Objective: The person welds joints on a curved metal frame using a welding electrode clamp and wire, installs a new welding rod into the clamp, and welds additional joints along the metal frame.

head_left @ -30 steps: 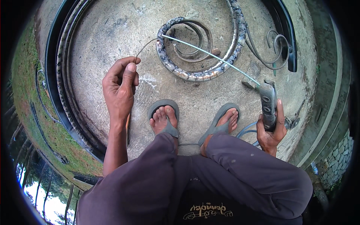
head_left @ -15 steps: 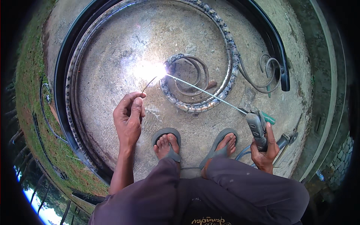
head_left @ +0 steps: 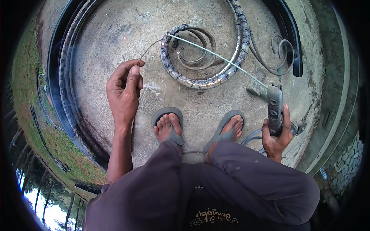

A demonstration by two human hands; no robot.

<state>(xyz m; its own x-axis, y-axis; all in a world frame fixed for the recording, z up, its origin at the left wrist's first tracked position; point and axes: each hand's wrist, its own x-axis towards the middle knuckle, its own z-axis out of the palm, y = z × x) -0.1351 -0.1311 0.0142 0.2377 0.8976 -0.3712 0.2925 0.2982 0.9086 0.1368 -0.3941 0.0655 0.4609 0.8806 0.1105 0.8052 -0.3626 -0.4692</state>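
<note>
My left hand (head_left: 124, 90) pinches a thin dark metal wire (head_left: 149, 47) between thumb and fingers. The wire curves up to the left side of a coiled metal scroll (head_left: 200, 83), whose surface is rough with dark weld marks. My right hand (head_left: 276, 143) grips a worn black welding electrode holder (head_left: 274, 109). From its jaw a long pale electrode (head_left: 221, 59) runs up and left, its tip at the same side of the scroll near the wire's end. No arc glows there; whether the tip touches metal I cannot tell.
Thin curled bars (head_left: 212, 42) lie inside the scroll, with another curl (head_left: 285, 57) at right. A large black curved bar (head_left: 54, 77) sweeps round the left. A tool with a blue cable (head_left: 252, 138) lies beside my right hand. My sandalled feet (head_left: 168, 125) stand on concrete; grass (head_left: 29, 96) borders it.
The bright welding arc has gone out. My right hand and the electrode holder have shifted up and right, the holder now more upright. The whole view has moved, with the scroll higher in it.
</note>
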